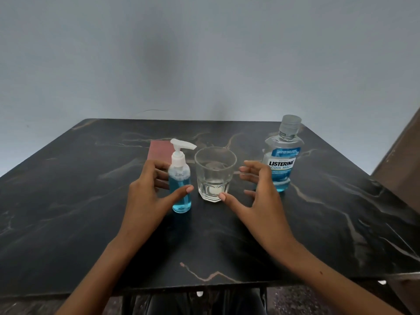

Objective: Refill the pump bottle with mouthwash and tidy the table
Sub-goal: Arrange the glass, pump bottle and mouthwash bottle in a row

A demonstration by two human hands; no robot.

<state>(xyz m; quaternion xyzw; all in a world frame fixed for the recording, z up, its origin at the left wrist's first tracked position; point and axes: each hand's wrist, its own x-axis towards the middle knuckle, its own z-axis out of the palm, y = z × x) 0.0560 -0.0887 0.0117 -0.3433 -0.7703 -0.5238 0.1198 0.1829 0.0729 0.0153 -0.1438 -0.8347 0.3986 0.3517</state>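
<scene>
A small clear pump bottle with a white pump head stands left of centre on the dark marble table; blue liquid fills most of it. My left hand is spread around it, thumb across its front and fingers behind, without a firm grip. A clear glass tumbler stands just to its right with a little clear liquid at the bottom. My right hand is spread open between the tumbler and the Listerine mouthwash bottle, thumb tip at the tumbler's base. The mouthwash bottle stands upright and capped.
A flat reddish-brown pad or cloth lies behind the pump bottle. A brown wooden surface rises at the table's right side. A grey wall stands behind the table's far edge.
</scene>
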